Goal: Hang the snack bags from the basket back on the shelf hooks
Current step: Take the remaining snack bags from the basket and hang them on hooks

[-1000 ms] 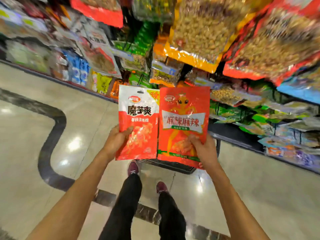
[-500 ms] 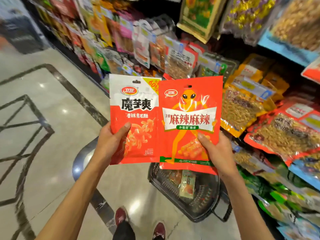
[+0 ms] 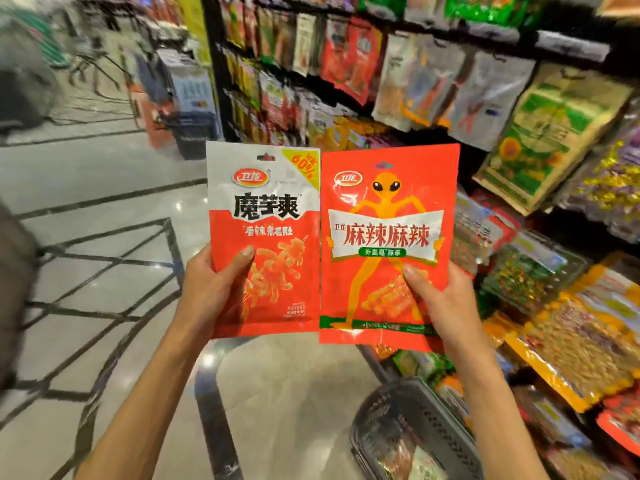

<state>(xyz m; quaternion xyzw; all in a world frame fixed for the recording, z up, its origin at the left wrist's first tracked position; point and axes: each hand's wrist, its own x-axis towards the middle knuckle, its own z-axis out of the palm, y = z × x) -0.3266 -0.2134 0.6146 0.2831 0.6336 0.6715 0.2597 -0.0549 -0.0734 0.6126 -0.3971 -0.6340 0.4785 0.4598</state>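
aisle; snack bags upright above grips

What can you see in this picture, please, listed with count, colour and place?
white-and-red snack bag: one, white top and red bottom, held upright at centre, left of the other bag.
red snack bag: one, red with an orange alien figure, held upright at centre, its left edge against the first bag.
basket: one, dark, on the floor at lower right; packets inside, too blurred to count.
hanging snack bags: many, mixed colours, on the shelves along the top and right.
floor: pale glossy tiles with dark lines, left and bottom.
left hand: grips the white-and-red snack bag, thumb on its front.
right hand: grips the red snack bag, thumb on its front.
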